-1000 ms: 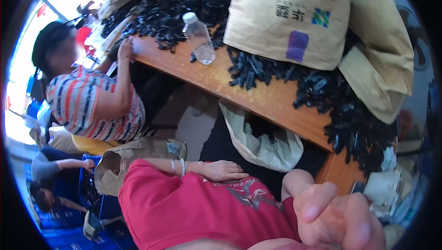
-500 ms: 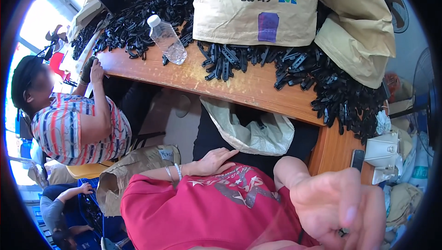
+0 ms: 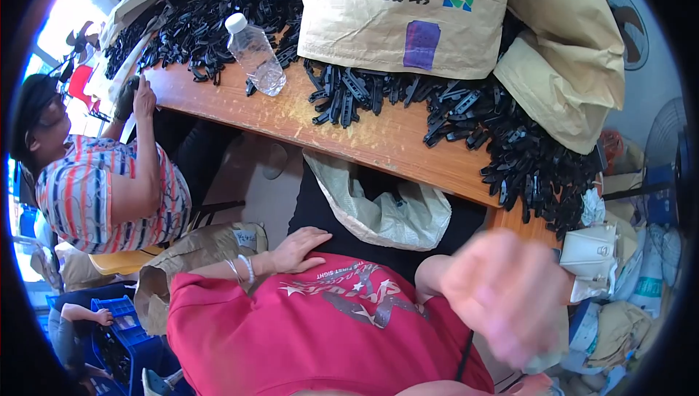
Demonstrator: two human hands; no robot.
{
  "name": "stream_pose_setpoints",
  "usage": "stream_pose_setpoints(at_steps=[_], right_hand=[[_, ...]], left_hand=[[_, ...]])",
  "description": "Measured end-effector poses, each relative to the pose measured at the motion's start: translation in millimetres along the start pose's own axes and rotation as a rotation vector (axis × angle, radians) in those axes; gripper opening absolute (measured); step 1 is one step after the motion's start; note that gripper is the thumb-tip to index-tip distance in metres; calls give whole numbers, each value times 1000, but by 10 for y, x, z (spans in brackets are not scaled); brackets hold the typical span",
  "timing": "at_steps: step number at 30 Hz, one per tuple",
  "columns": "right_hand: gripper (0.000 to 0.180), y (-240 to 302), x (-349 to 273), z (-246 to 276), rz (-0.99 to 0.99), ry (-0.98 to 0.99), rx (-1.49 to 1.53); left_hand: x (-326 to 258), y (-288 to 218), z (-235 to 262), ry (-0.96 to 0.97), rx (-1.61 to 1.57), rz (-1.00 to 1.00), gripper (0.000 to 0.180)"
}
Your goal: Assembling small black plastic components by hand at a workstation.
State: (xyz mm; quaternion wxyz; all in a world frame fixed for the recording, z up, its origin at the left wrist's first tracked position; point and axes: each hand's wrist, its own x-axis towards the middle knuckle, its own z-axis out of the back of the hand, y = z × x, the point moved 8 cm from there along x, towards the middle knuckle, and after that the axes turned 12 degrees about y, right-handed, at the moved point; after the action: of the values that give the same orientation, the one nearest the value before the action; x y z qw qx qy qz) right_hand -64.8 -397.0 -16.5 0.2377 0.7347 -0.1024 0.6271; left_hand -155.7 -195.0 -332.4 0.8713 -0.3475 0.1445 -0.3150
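Observation:
My left hand (image 3: 300, 250) lies flat against the front of my red shirt, fingers stretched out and holding nothing. A bracelet of white beads and a bangle circle its wrist. Raised close in front at the right, my right hand (image 3: 510, 301) is smeared by motion, and its fingers cannot be made out. Across my lap rests a pale woven sack (image 3: 348, 214) with its mouth spread. Beyond it, black slotted plastic parts (image 3: 349, 93) lie heaped along the wooden table (image 3: 240, 115). A large tan paper sack (image 3: 349, 24) sits on the heap.
A clear bottle (image 3: 258, 61) with a white cap stands on the table. At the left sits a co-worker in a striped shirt (image 3: 109, 192); another person's hand (image 3: 104, 316) is by a blue crate (image 3: 120, 323). A white container (image 3: 588, 250) and fans (image 3: 626, 28) are at the right.
My right hand has moved up and left and blurred. The whole view has shifted a little, and the phone by the table's right end is no longer visible. My left hand still rests on my shirt.

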Motion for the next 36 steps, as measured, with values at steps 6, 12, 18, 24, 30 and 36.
stream_pose_setpoints(at_steps=[6,12,18,24,30,36], right_hand=[[24,-1205,-487,-895,-598,323,320],[48,-1162,-465,-1511,-515,539,480],[28,-1212,-458,-1669,-719,710,644],[11,-1053,-276,-1670,-444,568,657],[19,-521,-31,-1621,-262,392,1143],[9,-765,-86,-1648,-453,520,1026]], left_hand=[[40,216,-177,106,99,-158,55],[2,175,-159,130,96,-86,50],[-35,195,-257,96,97,-107,49],[-44,189,-241,101,166,-148,50],[113,162,-232,210,303,-309,51],[116,182,-212,201,328,-301,49]])
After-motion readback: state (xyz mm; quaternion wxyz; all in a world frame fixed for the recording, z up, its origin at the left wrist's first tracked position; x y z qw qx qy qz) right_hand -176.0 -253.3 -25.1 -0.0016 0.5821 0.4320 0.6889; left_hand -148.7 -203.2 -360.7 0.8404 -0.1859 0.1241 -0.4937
